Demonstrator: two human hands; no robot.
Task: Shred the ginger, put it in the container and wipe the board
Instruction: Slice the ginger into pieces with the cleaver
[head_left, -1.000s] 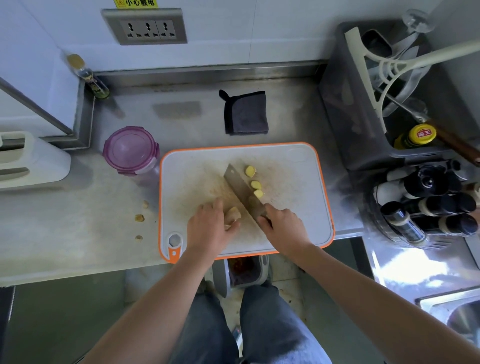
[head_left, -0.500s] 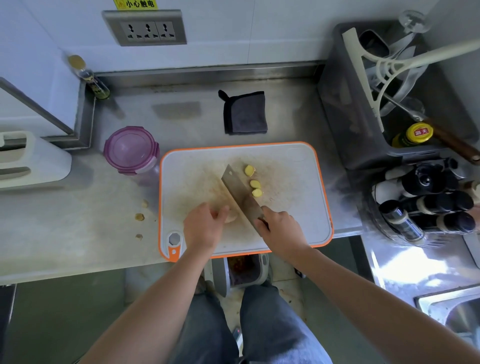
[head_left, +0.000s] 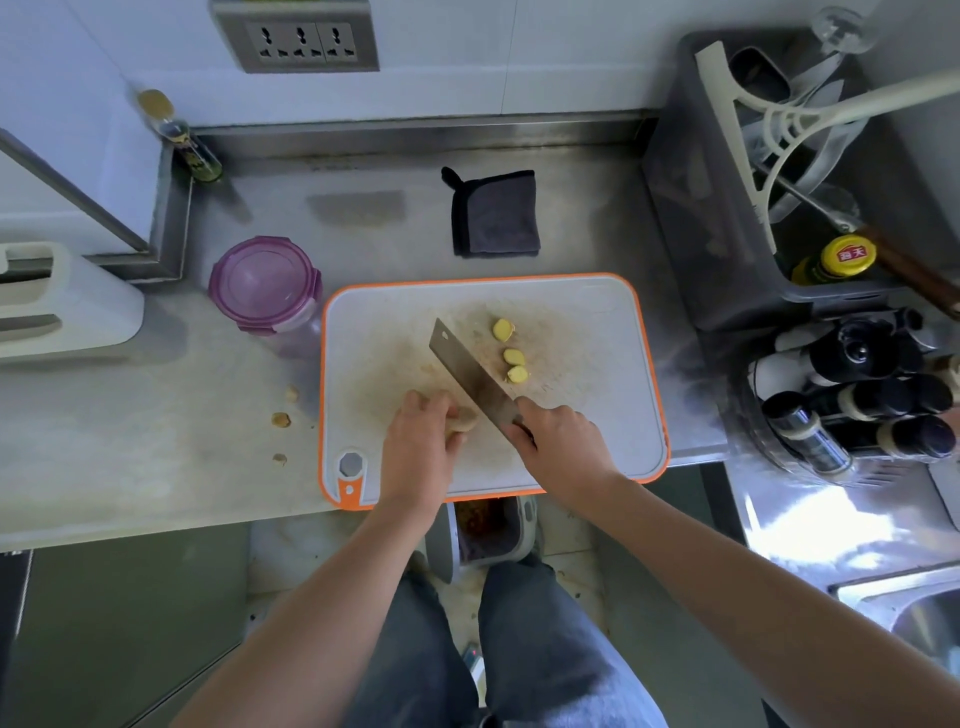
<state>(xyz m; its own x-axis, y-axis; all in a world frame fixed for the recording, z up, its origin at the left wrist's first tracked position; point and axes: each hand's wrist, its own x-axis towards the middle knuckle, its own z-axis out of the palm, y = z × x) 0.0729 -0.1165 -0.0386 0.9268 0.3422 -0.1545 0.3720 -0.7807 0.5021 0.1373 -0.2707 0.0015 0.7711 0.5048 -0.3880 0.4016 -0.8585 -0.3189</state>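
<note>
A white cutting board (head_left: 587, 415) with an orange rim lies on the counter. My left hand (head_left: 418, 447) presses a pale ginger piece (head_left: 464, 420) onto the board. My right hand (head_left: 561, 441) grips the handle of a cleaver (head_left: 467, 371), whose blade rests right beside the ginger, angled up and to the left. Three yellow ginger slices (head_left: 511, 356) lie on the board to the right of the blade. A round container with a purple lid (head_left: 265, 283) stands left of the board. A folded dark grey cloth (head_left: 496, 214) lies behind the board.
Ginger peel scraps (head_left: 281, 419) dot the counter left of the board. A grey bin with utensils and a yellow-capped bottle (head_left: 836, 262) stands at right, above a rack of dark bottles (head_left: 857, 395). A small bottle (head_left: 182, 137) leans in the back-left corner. A sink (head_left: 914, 608) is at lower right.
The cleaver has shifted a little to the left, closer against the ginger piece under my left hand. The three slices stay where they were.
</note>
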